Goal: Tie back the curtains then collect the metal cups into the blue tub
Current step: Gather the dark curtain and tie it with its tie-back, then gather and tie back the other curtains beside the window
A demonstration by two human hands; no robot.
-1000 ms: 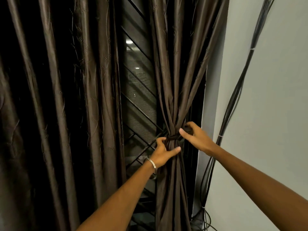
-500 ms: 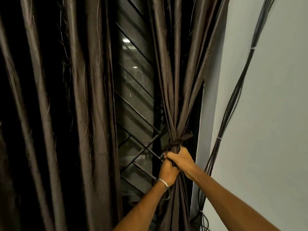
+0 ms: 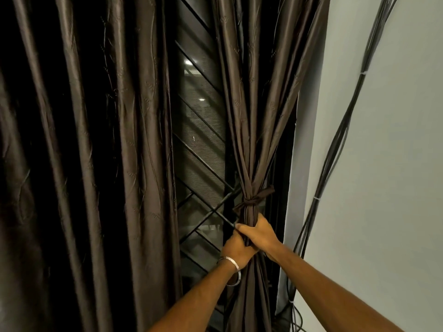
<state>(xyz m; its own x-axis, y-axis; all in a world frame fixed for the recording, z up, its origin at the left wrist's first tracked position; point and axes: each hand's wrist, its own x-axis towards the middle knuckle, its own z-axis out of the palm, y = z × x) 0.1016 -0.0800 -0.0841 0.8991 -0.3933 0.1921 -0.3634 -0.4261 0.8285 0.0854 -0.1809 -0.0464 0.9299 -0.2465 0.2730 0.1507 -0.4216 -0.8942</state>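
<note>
The right curtain (image 3: 249, 121), dark brown and shiny, is gathered into a tight bundle by a knotted brown tie-back (image 3: 254, 200). Just below the knot my right hand (image 3: 257, 233) wraps around the bundled cloth. My left hand (image 3: 236, 250), with a silver bangle on the wrist, grips the same bundle right under and against the right hand. The left curtain (image 3: 96, 152) hangs loose in long folds over the left half of the view. No metal cups or blue tub are in view.
Between the curtains a window (image 3: 199, 144) with a black diagonal grille shows, with light reflections in the glass. A pale wall (image 3: 388, 188) fills the right side, and a bundle of black cables (image 3: 335, 149) runs down it to the floor corner.
Both hands have dropped from the knot to the cloth just below it and closed around the bundle. The tie-back now stands free as a finished knot.
</note>
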